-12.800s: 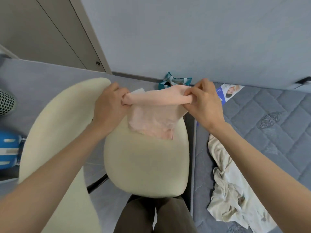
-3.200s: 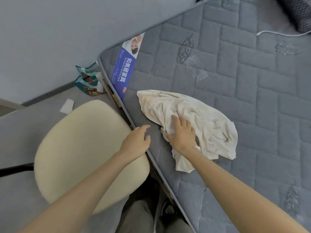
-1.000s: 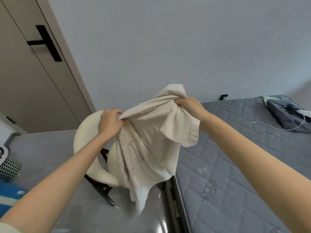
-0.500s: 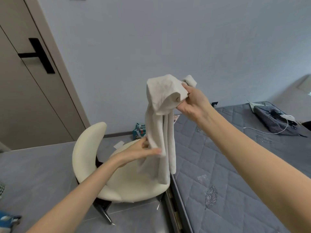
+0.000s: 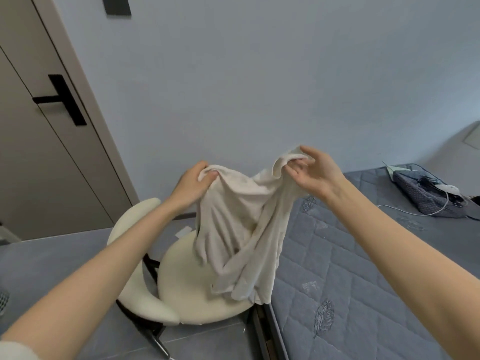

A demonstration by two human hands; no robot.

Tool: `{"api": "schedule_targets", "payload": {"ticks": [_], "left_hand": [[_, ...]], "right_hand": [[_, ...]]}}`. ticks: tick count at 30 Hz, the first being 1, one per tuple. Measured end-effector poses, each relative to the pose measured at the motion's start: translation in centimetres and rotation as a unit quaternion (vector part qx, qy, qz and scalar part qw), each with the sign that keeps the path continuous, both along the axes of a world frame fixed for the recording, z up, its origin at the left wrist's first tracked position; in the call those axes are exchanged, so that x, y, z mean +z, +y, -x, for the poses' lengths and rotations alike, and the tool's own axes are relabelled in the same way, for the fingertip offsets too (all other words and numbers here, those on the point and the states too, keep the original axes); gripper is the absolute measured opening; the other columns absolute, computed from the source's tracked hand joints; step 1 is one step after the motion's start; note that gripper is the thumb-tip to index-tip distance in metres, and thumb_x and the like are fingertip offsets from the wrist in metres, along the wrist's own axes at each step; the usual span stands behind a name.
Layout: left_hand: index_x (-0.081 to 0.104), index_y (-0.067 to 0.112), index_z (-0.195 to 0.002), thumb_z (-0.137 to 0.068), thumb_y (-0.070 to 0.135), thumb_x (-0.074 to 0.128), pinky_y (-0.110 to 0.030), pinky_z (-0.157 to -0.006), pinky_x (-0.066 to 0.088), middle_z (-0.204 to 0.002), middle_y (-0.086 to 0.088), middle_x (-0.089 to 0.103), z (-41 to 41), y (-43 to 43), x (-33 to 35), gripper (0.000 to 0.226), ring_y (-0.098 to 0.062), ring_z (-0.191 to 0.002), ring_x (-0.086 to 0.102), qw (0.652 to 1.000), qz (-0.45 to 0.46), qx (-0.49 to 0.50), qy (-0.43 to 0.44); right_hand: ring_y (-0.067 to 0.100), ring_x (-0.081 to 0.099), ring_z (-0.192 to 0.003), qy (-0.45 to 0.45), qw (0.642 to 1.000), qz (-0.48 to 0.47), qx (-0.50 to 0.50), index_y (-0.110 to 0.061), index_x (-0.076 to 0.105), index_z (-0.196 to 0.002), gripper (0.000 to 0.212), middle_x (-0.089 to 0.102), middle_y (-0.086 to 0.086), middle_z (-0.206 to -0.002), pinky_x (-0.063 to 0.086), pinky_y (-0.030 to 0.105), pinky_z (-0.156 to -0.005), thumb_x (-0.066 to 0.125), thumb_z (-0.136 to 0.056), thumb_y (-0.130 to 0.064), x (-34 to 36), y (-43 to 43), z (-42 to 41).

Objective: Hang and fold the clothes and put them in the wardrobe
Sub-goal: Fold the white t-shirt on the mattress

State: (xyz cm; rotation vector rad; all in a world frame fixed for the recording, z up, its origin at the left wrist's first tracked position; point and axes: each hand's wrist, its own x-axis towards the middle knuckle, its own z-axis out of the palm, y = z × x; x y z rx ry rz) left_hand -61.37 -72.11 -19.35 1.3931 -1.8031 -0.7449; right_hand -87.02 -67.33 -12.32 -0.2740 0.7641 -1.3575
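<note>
The cream garment (image 5: 239, 229), light and limp, hangs above the chair (image 5: 181, 302) beside the bed (image 5: 337, 281), its top edge bunched in the left hand (image 5: 193, 184) and pinched by the right hand (image 5: 315, 172) fingers; it is probably best taken at the shoulder seams.

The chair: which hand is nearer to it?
Left. The left hand grips the cloth above the chair; the right hand pinches it farther off, toward the mattress.

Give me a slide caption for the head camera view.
Left hand and right hand hold a cream garment up over a cream chair beside a grey mattress.
</note>
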Motion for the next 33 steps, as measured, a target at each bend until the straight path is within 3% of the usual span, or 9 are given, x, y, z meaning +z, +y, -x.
{"api": "schedule_targets", "payload": {"ticks": [3, 6, 9, 11, 15, 20, 24, 28, 33], "left_hand": [[0.062, 0.022, -0.075, -0.09, 0.031, 0.063, -0.008, -0.054, 0.034, -0.07, 0.014, 0.057, 2.1, 0.4, 3.3, 0.018, 0.006, -0.061, 0.049, 0.996, -0.001, -0.076, 0.04], [0.068, 0.023, -0.072, -0.085, 0.029, 0.07, -0.011, -0.053, 0.032, -0.064, 0.015, 0.055, 4.3, 1.4, 5.0, 0.015, 0.003, -0.058, 0.045, 0.989, -0.005, -0.147, 0.018], [0.066, 0.033, -0.063, -0.081, 0.028, 0.075, -0.007, -0.05, 0.031, -0.056, 0.019, 0.054, 5.5, 2.2, 6.1, 0.021, 0.005, -0.053, 0.045, 0.985, -0.001, -0.165, 0.039], [0.066, 0.035, -0.06, -0.078, 0.029, 0.077, -0.006, -0.05, 0.034, -0.056, 0.021, 0.056, 5.6, 2.3, 6.9, 0.022, 0.006, -0.054, 0.048, 0.984, 0.002, -0.168, 0.05], [0.058, 0.031, -0.081, -0.075, 0.032, 0.08, -0.008, -0.054, 0.04, -0.063, 0.019, 0.062, 4.6, 2.3, 7.3, 0.023, 0.006, -0.057, 0.052, 0.991, 0.025, -0.105, 0.082], [0.048, 0.027, -0.102, -0.08, 0.043, 0.068, -0.006, -0.058, 0.042, -0.076, 0.016, 0.069, 2.8, 3.1, 3.7, 0.034, 0.01, -0.065, 0.061, 0.986, -0.069, -0.092, 0.122], [0.054, 0.037, -0.107, -0.083, 0.033, 0.071, -0.004, -0.067, 0.044, -0.102, 0.022, 0.063, 2.7, 4.2, -0.6, 0.029, 0.013, -0.086, 0.061, 0.983, -0.114, -0.131, 0.063], [0.065, 0.017, -0.102, -0.085, 0.024, 0.071, -0.023, -0.072, 0.05, -0.095, 0.005, 0.069, 2.9, 4.1, -3.7, 0.019, -0.014, -0.087, 0.064, 0.985, -0.126, -0.113, 0.004], [0.047, 0.013, -0.071, -0.092, 0.019, 0.056, -0.032, -0.062, 0.034, -0.07, 0.001, 0.051, 2.1, 3.1, -5.0, 0.023, -0.016, -0.067, 0.047, 0.993, -0.113, -0.005, -0.032]], "right_hand": [[0.025, 0.057, -0.112, 0.207, 0.974, 0.008, 0.089, -0.01, 0.054, -0.11, 0.016, 0.052, 0.007, -0.106, 0.05, 0.035, -0.096, 0.056, -0.095, -0.012, -0.8, 0.5, -0.2], [0.014, 0.051, -0.123, 0.481, 0.847, 0.109, 0.197, -0.026, 0.052, -0.132, 0.05, 0.048, -0.008, -0.135, 0.051, 0.029, -0.09, 0.068, -0.087, -0.014, -1.1, 1.1, -1.1], [0.008, 0.052, -0.12, 0.579, 0.757, 0.169, 0.252, -0.025, 0.056, -0.13, 0.045, 0.057, -0.013, -0.13, 0.044, 0.019, -0.091, 0.07, -0.086, -0.023, -1.6, 1.8, -2.3], [0.007, 0.058, -0.113, 0.565, 0.755, 0.203, 0.264, -0.018, 0.062, -0.122, 0.03, 0.065, -0.007, -0.121, 0.045, 0.012, -0.089, 0.063, -0.092, -0.023, -1.7, 2.1, -2.9], [0.024, 0.058, -0.085, 0.596, 0.732, 0.272, 0.187, -0.003, 0.057, -0.103, 0.012, 0.063, 0.012, -0.095, 0.044, 0.038, -0.08, 0.056, -0.095, -0.012, -0.5, 1.8, -3.7], [0.016, 0.042, -0.072, 0.621, 0.699, 0.337, 0.108, -0.006, 0.049, -0.094, 0.005, 0.05, 0.006, -0.077, 0.032, 0.027, -0.064, 0.053, -0.095, -0.008, 1.6, 1.4, -4.4], [0.009, 0.044, -0.068, 0.576, 0.735, 0.348, 0.082, -0.003, 0.049, -0.098, 0.01, 0.053, 0.004, -0.077, 0.033, 0.019, -0.061, 0.051, -0.098, -0.012, 2.9, 1.4, -3.9], [0.007, 0.042, -0.066, 0.551, 0.765, 0.33, 0.033, -0.011, 0.047, -0.097, 0.007, 0.05, 0.001, -0.077, 0.033, 0.018, -0.059, 0.051, -0.098, -0.017, 3.2, 1.2, -3.0], [-0.003, 0.044, -0.058, 0.532, 0.798, 0.282, -0.027, -0.021, 0.044, -0.092, 0.009, 0.049, -0.007, -0.076, 0.035, 0.01, -0.056, 0.05, -0.098, -0.02, 2.3, 1.2, -1.1]]}}
